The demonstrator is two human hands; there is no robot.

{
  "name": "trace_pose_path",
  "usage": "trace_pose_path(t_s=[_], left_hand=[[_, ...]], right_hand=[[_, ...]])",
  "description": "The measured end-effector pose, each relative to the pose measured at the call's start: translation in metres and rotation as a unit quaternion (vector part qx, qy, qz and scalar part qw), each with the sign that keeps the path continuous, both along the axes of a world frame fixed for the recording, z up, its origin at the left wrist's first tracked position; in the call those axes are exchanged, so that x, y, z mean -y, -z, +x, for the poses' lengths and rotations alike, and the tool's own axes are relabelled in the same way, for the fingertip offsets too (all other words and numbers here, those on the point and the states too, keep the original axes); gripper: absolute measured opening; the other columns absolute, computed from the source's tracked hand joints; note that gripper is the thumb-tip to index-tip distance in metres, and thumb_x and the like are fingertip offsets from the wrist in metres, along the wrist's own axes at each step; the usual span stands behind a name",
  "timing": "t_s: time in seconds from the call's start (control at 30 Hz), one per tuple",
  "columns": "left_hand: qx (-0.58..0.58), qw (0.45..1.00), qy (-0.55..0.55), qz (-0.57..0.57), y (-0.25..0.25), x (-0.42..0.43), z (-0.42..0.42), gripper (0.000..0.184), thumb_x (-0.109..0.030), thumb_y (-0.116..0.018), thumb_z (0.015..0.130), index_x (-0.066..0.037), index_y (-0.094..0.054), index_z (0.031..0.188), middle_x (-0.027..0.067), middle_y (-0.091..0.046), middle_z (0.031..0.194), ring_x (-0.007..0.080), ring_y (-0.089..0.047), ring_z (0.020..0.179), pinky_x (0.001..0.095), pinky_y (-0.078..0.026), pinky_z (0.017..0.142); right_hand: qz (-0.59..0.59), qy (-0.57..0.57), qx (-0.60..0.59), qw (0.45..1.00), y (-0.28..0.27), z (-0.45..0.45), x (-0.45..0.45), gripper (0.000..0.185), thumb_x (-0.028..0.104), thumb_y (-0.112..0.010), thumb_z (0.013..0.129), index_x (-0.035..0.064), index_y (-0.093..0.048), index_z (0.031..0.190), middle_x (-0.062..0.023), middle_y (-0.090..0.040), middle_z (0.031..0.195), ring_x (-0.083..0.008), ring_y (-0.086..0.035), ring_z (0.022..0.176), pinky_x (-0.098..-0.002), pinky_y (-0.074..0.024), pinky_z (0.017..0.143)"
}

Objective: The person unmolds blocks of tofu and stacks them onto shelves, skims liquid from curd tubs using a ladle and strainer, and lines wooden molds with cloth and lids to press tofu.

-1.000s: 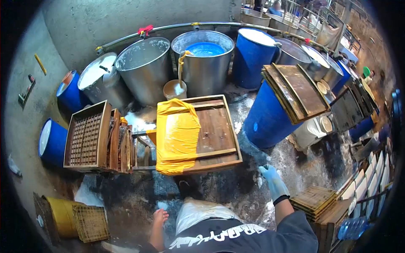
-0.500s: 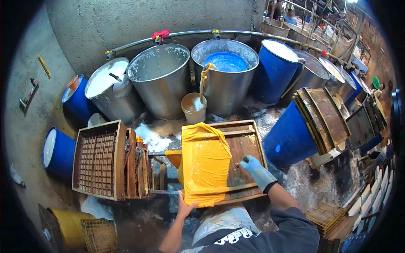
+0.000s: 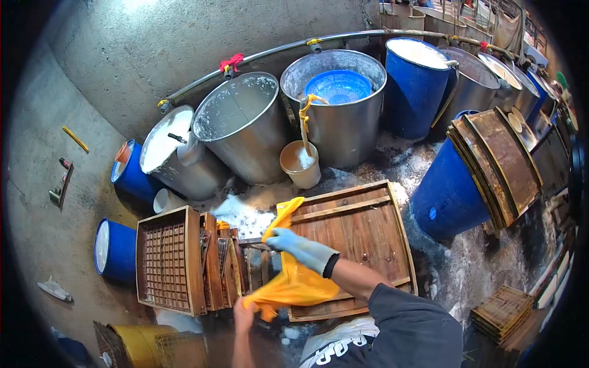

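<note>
A yellow cloth (image 3: pixel 299 283) hangs bunched over the left part of a wooden board with raised edges (image 3: pixel 380 242). Bare-skinned, my left hand (image 3: pixel 243 316) is closed on the cloth's near left corner. My right hand (image 3: pixel 287 240), in a pale blue-grey glove, reaches across the board and is closed on the cloth's left side, farther from me. Folds stretch between the two hands, and one strip of cloth still lies along the board's far left corner. Most of the board's brown planks show uncovered.
To the left stand a wooden grid frame (image 3: pixel 162 264) and several wooden pieces (image 3: pixel 211 260). Behind are steel vats (image 3: pixel 245 135), a blue drum (image 3: pixel 414 92) and a small bucket (image 3: pixel 300 168). Stacked boards (image 3: pixel 491 165) lean on a blue barrel (image 3: pixel 442 196) at right.
The cloth has been pulled leftward off much of the board and bunched up. My right hand has moved left from the bare planks onto the cloth. The view has shifted and tilted.
</note>
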State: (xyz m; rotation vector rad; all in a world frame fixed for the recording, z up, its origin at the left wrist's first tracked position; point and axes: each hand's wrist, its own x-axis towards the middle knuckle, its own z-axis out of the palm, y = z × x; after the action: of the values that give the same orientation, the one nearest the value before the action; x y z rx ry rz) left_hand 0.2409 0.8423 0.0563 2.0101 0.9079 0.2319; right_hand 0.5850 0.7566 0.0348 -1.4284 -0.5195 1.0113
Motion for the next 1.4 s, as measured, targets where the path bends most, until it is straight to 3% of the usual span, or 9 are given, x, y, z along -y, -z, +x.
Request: trace_pose_path(t_s=[0.1, 0.13, 0.3, 0.33, 0.43, 0.47, 0.7, 1.0, 1.4], left_hand=[[0.121, 0.988, 0.003, 0.099, -0.037, -0.022, 0.044, 0.066, 0.004, -0.061, 0.089, -0.002, -0.038, 0.151, 0.0163, -0.051, 0.141, 0.0279, -0.057, 0.117, 0.0396, -0.044, 0.105], [0.143, 0.974, -0.029, -0.176, -0.110, 0.004, 0.078, 0.083, 0.005, -0.061, 0.089, -0.003, -0.021, 0.161, 0.0181, -0.046, 0.149, 0.0302, -0.046, 0.136, 0.0404, -0.033, 0.117], [0.212, 0.952, 0.147, -0.167, 0.023, -0.135, 0.146, 0.042, -0.008, -0.062, 0.095, -0.002, -0.059, 0.136, 0.0059, -0.068, 0.117, 0.0135, -0.064, 0.101, 0.0310, -0.054, 0.085], [0.224, 0.964, 0.140, -0.017, -0.100, -0.075, 0.154, 0.022, -0.006, -0.060, 0.096, 0.000, -0.069, 0.115, 0.0057, -0.072, 0.104, 0.0160, -0.067, 0.095, 0.0324, -0.054, 0.085], [0.312, 0.910, 0.055, 0.266, -0.094, -0.181, 0.172, 0.030, 0.001, -0.049, 0.094, 0.002, -0.068, 0.117, 0.0100, -0.073, 0.105, 0.0210, -0.068, 0.097, 0.0347, -0.054, 0.087], [0.259, 0.966, -0.020, -0.012, -0.186, -0.153, 0.154, 0.027, -0.001, -0.051, 0.096, 0.001, -0.068, 0.117, 0.0096, -0.072, 0.105, 0.0197, -0.067, 0.097, 0.0340, -0.054, 0.089], [0.335, 0.863, -0.140, 0.351, -0.432, -0.278, 0.094, 0.016, -0.014, -0.058, 0.096, 0.000, -0.059, 0.104, 0.0108, -0.063, 0.092, 0.0280, -0.063, 0.086, 0.0413, -0.050, 0.078], [0.153, 0.897, -0.186, 0.370, -0.214, -0.338, 0.031, 0.030, -0.013, -0.058, 0.096, 0.002, -0.054, 0.122, 0.0134, -0.062, 0.110, 0.0279, -0.062, 0.102, 0.0408, -0.049, 0.089], [0.122, 0.990, 0.003, 0.064, 0.052, 0.104, 0.123, 0.055, -0.011, -0.061, 0.095, 0.004, -0.047, 0.146, 0.0161, -0.059, 0.137, 0.0275, -0.057, 0.126, 0.0399, -0.048, 0.104]], right_hand=[[0.074, -0.115, -0.053, 0.989, -0.085, -0.047, -0.023, 0.019, 0.021, -0.069, 0.091, 0.0039, -0.069, 0.099, -0.0046, -0.068, 0.085, -0.0134, -0.061, 0.074, -0.0294, -0.0496, 0.065], [0.084, -0.124, -0.036, 0.988, -0.110, -0.059, -0.023, 0.018, 0.020, -0.068, 0.091, 0.0037, -0.068, 0.098, -0.0042, -0.067, 0.083, -0.0134, -0.060, 0.074, -0.0292, -0.0485, 0.065], [0.067, -0.149, 0.097, 0.982, -0.139, -0.082, -0.015, 0.027, 0.024, -0.069, 0.090, 0.0019, -0.068, 0.107, -0.0032, -0.067, 0.088, -0.0135, -0.062, 0.079, -0.0324, -0.0518, 0.073], [0.069, -0.124, 0.133, 0.981, -0.137, -0.085, -0.013, 0.033, 0.026, -0.070, 0.091, 0.0014, -0.069, 0.113, -0.0042, -0.069, 0.094, -0.0139, -0.063, 0.084, -0.0329, -0.0533, 0.077], [0.083, -0.028, 0.145, 0.986, -0.158, -0.072, 0.042, 0.047, 0.028, -0.069, 0.095, 0.0016, -0.061, 0.134, -0.0103, -0.069, 0.118, -0.0171, -0.064, 0.105, -0.0314, -0.0533, 0.091], [0.087, 0.021, 0.079, 0.993, -0.156, -0.073, 0.067, 0.047, 0.026, -0.067, 0.097, 0.0012, -0.058, 0.136, -0.0095, -0.069, 0.114, -0.0165, -0.066, 0.099, -0.0317, -0.0547, 0.086], [-0.200, 0.253, 0.020, 0.946, -0.087, -0.097, 0.325, 0.044, 0.032, -0.068, 0.096, 0.0019, -0.061, 0.128, -0.0066, -0.069, 0.108, -0.0146, -0.065, 0.084, -0.0308, -0.0528, 0.072], [-0.336, 0.476, -0.139, 0.801, 0.013, -0.223, 0.535, 0.040, 0.038, -0.065, 0.098, 0.0083, -0.064, 0.125, -0.0043, -0.070, 0.097, -0.0147, -0.065, 0.077, -0.0302, -0.0528, 0.065], [-0.213, 0.432, 0.080, 0.873, -0.044, -0.074, 0.704, 0.049, 0.029, -0.070, 0.094, 0.0012, -0.060, 0.134, -0.0155, -0.068, 0.125, -0.0225, -0.066, 0.108, -0.0357, -0.0544, 0.092]])
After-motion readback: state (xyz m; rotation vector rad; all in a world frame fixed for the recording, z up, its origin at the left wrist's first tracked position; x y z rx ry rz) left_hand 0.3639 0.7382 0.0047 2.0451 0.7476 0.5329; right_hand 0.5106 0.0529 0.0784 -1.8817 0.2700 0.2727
